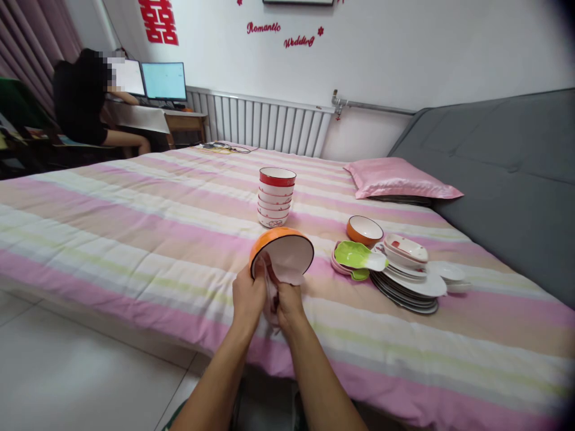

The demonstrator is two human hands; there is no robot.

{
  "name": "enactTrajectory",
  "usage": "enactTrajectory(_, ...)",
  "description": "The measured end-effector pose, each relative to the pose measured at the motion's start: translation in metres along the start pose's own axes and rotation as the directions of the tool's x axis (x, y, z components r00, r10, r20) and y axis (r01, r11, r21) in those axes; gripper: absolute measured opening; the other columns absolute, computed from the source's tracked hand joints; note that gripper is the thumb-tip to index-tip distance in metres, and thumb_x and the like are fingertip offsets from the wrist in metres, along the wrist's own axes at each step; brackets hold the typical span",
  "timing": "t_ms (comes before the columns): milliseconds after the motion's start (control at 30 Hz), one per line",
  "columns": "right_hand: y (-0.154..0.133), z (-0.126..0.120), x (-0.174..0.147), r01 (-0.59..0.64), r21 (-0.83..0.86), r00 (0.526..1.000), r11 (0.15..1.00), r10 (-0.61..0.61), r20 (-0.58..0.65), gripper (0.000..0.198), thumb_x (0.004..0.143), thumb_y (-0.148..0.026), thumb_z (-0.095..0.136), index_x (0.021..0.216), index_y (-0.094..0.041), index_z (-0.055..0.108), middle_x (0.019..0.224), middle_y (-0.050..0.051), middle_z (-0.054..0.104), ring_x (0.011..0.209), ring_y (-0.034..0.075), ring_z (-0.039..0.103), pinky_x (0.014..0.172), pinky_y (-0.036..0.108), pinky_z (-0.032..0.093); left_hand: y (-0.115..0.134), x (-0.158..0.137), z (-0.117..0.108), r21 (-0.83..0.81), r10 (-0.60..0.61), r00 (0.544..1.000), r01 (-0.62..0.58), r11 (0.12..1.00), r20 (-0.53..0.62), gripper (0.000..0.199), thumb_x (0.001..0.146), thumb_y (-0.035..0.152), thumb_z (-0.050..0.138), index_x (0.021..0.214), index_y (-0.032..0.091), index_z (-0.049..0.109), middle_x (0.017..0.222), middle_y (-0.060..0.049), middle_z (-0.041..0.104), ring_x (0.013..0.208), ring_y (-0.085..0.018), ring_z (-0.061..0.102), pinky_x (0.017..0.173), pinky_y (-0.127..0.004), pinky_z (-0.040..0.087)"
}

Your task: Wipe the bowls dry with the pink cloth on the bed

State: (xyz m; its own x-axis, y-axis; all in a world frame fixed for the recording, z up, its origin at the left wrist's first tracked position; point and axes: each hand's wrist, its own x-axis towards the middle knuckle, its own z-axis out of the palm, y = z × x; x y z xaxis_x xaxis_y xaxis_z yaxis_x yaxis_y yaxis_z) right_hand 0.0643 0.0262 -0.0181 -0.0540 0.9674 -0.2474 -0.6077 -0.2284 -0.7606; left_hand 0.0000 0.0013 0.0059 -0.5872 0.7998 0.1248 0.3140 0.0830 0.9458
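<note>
An orange bowl with a white inside and dark rim is tilted toward me above the bed's near side. My left hand grips its left rim, thumb at the edge. A pale cloth is bunched in my right hand, which is closed at the bowl's lower rim; part of the cloth lies against the inside. Just beyond, a stack of white bowls stands upright, topped by a red-banded one. To the right sits a second orange bowl.
Right of my hands lie a stack of plates, a green and white vegetable-shaped dish and small white dishes. A pink pillow rests by the grey headboard. A person sits at a desk far left. Cables lie on the bed's far edge.
</note>
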Motion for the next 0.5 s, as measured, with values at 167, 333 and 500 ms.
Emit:
enactTrajectory(167,-0.003,-0.001,0.002,-0.004,-0.023,0.999,1.0,0.003,-0.046,0.038,0.052,-0.028,0.078,0.086,-0.014,0.069,0.074,0.002,0.071,0.062,0.015,0.063,0.051,0.022,0.049,0.006,0.001,-0.005,0.054,0.034,0.999,-0.036,0.998,0.041,0.05,0.084,0.056,0.043,0.089,0.012,0.067,0.088,-0.016,0.07,0.086,-0.032,0.064,0.064,-0.034,0.046)
enactTrajectory(333,-0.004,-0.006,0.005,-0.01,-0.132,0.996,0.991,-0.002,-0.092,0.03,0.058,-0.03,0.073,0.083,-0.015,0.068,0.062,0.0,0.067,0.047,0.014,0.055,0.038,0.022,0.04,0.014,0.002,-0.013,0.194,0.082,0.993,-0.096,0.976,0.081,0.039,0.085,0.044,0.042,0.081,0.014,0.067,0.078,-0.012,0.069,0.077,-0.029,0.062,0.063,-0.032,0.042)
enactTrajectory(500,0.0,-0.015,0.015,0.186,-0.154,0.982,0.97,-0.189,-0.002,0.038,0.055,-0.022,0.072,0.093,-0.016,0.067,0.087,0.005,0.073,0.075,0.022,0.066,0.058,0.028,0.053,0.017,0.003,-0.02,0.254,0.129,0.985,-0.154,0.955,0.112,0.034,0.085,0.04,0.041,0.076,0.016,0.064,0.072,-0.008,0.067,0.071,-0.025,0.06,0.06,-0.029,0.038)
